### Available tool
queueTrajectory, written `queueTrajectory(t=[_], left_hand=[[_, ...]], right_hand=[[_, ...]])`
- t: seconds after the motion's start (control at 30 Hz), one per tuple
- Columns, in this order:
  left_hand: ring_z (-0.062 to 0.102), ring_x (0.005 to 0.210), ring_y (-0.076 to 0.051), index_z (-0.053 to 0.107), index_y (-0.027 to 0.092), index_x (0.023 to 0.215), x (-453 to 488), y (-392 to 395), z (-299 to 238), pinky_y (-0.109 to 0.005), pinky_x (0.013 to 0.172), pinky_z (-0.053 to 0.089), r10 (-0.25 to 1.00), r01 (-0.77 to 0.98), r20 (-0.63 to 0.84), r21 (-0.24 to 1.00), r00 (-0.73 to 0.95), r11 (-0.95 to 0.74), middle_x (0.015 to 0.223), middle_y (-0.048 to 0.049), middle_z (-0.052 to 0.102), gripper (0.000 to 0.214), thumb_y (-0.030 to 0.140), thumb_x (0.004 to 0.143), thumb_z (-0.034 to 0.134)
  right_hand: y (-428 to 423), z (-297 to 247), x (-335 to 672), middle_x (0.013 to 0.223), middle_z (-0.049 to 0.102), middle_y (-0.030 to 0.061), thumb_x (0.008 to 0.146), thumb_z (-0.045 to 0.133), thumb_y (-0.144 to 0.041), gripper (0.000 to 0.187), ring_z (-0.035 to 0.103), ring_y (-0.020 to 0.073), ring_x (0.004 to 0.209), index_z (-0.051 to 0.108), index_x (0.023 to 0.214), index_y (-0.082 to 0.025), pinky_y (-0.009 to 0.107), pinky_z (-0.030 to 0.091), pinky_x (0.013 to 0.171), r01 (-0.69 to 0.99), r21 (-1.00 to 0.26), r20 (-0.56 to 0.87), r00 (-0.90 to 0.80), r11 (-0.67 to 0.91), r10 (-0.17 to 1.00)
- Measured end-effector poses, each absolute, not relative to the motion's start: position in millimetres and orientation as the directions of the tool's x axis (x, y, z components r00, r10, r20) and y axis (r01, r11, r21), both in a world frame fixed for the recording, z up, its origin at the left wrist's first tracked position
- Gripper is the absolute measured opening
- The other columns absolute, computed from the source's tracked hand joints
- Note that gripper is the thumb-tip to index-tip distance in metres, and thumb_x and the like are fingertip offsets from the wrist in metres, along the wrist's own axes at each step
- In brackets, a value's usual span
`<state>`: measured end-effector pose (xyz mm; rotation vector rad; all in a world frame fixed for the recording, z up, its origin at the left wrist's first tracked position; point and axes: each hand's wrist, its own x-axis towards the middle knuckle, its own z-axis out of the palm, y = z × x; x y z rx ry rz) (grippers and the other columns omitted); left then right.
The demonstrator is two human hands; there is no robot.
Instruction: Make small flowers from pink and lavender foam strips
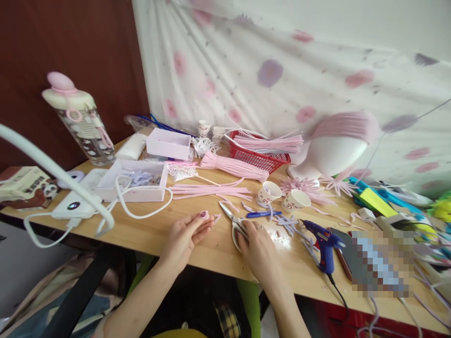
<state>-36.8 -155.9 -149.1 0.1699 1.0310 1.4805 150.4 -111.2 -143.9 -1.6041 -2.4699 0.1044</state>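
My left hand [190, 233] is closed in a pinch above the front of the table, with a short piece of pink pipe cleaner [217, 218] poking out past the fingertips. To its right, my right hand [255, 241] has its fingers at the handles of a pair of scissors [228, 212]. The blades point away and to the left, close to the tabletop. A blue pen [263, 214] and cut lilac pipe cleaner pieces [289, 226] lie just beyond my right hand. Long pink pipe cleaners [211, 190] lie in a row behind both hands.
Paper cups [296, 200], a red basket [260, 161] and a white mannequin head [333, 157] stand behind. A blue glue gun [324, 244] rests on the right. White boxes [131, 195], a white curved lamp arm [59, 166] and a water bottle [82, 124] occupy the left.
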Motion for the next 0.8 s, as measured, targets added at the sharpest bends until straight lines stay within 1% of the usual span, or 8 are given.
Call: queueTrajectory(t=[0.1,0.17,0.23,0.33,0.47,0.53,0.7,0.8], left_hand=[[0.073,0.069,-0.013,0.076,0.011,0.076,-36.6,-159.0,-151.8,-0.014,0.063,0.058,0.86,-0.729,-0.451,0.668,-0.241,0.146,0.077,-0.0084,0.079,0.019,0.02,0.063,0.087],[0.071,0.062,-0.011,0.076,0.012,0.075,-34.0,-162.5,-152.5,-0.014,0.058,0.057,0.88,-0.713,-0.402,0.693,-0.253,0.112,0.071,-0.0058,0.077,0.029,0.024,0.055,0.092],[0.069,0.058,-0.011,0.075,0.012,0.074,-29.1,-166.8,-152.4,-0.014,0.054,0.056,0.91,-0.675,-0.334,0.733,-0.244,0.088,0.066,-0.0043,0.075,0.036,0.032,0.05,0.093],[0.069,0.06,-0.011,0.075,0.012,0.076,-19.3,-171.4,-151.0,-0.015,0.056,0.056,0.941,-0.603,-0.271,0.792,-0.204,0.097,0.067,-0.0044,0.075,0.039,0.041,0.055,0.09],[0.071,0.064,-0.014,0.076,0.013,0.083,-8.6,-166.2,-145.0,-0.018,0.061,0.058,0.956,-0.521,-0.219,0.849,-0.193,0.089,0.069,-0.0048,0.076,0.041,0.043,0.058,0.088],[0.072,0.065,-0.014,0.076,0.013,0.084,-5.4,-158.5,-139.0,-0.019,0.064,0.059,0.962,-0.515,-0.21,0.852,-0.175,0.092,0.07,-0.0053,0.077,0.043,0.044,0.057,0.088],[0.072,0.063,-0.014,0.075,0.012,0.079,5.5,-136.3,-119.8,-0.019,0.065,0.058,0.983,-0.505,-0.151,0.86,-0.108,0.076,0.069,-0.0051,0.077,0.041,0.043,0.056,0.089],[0.073,0.063,-0.017,0.074,0.011,0.078,17.7,-126.4,-109.6,-0.022,0.063,0.059,0.994,-0.435,-0.085,0.899,-0.074,0.045,0.069,-0.0067,0.077,0.042,0.044,0.057,0.088]], right_hand=[[-115.8,-138.0,147.4,0.095,0.067,0.0132,0.088,0.055,-0.017,0.008,0.063,0.031,0.089,0.062,0.09,-0.016,0.037,0.044,0.075,0.882,-0.2,0.156,-0.4,0.426,0.903],[-120.1,-134.7,145.7,0.091,0.067,0.0105,0.091,0.053,-0.02,0.009,0.063,0.028,0.085,0.062,0.088,-0.018,0.034,0.044,0.073,0.855,-0.31,0.211,-0.364,0.416,0.907],[-124.6,-134.3,143.4,0.084,0.067,0.0067,0.093,0.051,-0.024,0.013,0.062,0.0243,0.078,0.061,0.086,-0.02,0.032,0.043,0.068,0.799,-0.439,0.253,-0.328,0.41,0.91],[-127.5,-141.9,139.8,0.076,0.065,0.0034,0.094,0.049,-0.026,0.017,0.06,0.0217,0.072,0.059,0.081,-0.021,0.03,0.04,0.065,0.72,-0.55,0.315,-0.29,0.423,0.904],[-120.3,-162.5,140.5,0.081,0.063,0.0059,0.093,0.048,-0.024,0.018,0.057,0.0234,0.081,0.058,0.078,-0.02,0.033,0.041,0.073,0.699,-0.565,0.447,-0.186,0.438,0.875],[-114.9,-172.1,143.6,0.085,0.064,0.007,0.092,0.051,-0.025,0.016,0.054,0.0248,0.086,0.059,0.079,-0.02,0.036,0.04,0.078,0.694,-0.581,0.481,-0.127,0.424,0.867],[-108.5,-182.2,149.9,0.081,0.065,0.0058,0.092,0.052,-0.028,0.019,0.053,0.0239,0.086,0.06,0.078,-0.02,0.036,0.04,0.08,0.593,-0.736,0.433,0.041,0.327,0.901],[-109.2,-181.1,150.2,0.081,0.064,0.0054,0.091,0.051,-0.025,0.019,0.052,0.0232,0.086,0.059,0.075,-0.019,0.036,0.038,0.081,0.59,-0.744,0.436,0.072,0.314,0.897]])
